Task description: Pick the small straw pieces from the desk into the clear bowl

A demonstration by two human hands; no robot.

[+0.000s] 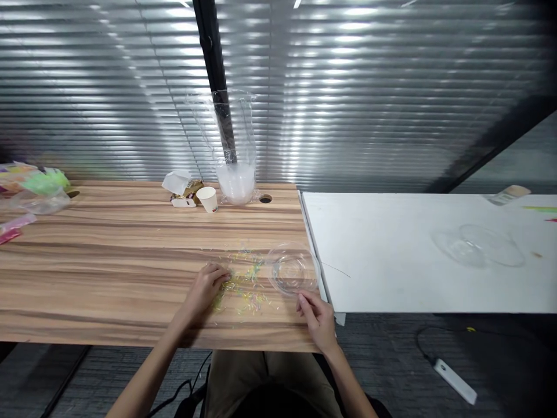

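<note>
Small, thin coloured pieces [250,278], mostly yellow and green, lie scattered on the wooden table. My left hand [209,285] rests at their left edge, fingers curled together and touching the pieces; whether it pinches any is too small to tell. Right of the pile sits a clear round plastic bowl [291,271] with a few pieces in it. At the bowl's near edge is my right hand [317,316], its thumb and forefinger pressed together beside the rim. What lies between those fingertips cannot be made out.
Behind stand a paper cup [208,199], a tissue pack [185,188] and a clear bag with white contents [237,181]. Colourful bags [41,184] lie far left. Clear plastic covers [483,245] rest on the adjoining white table [383,232]; a thin wire [336,269] crosses its left edge.
</note>
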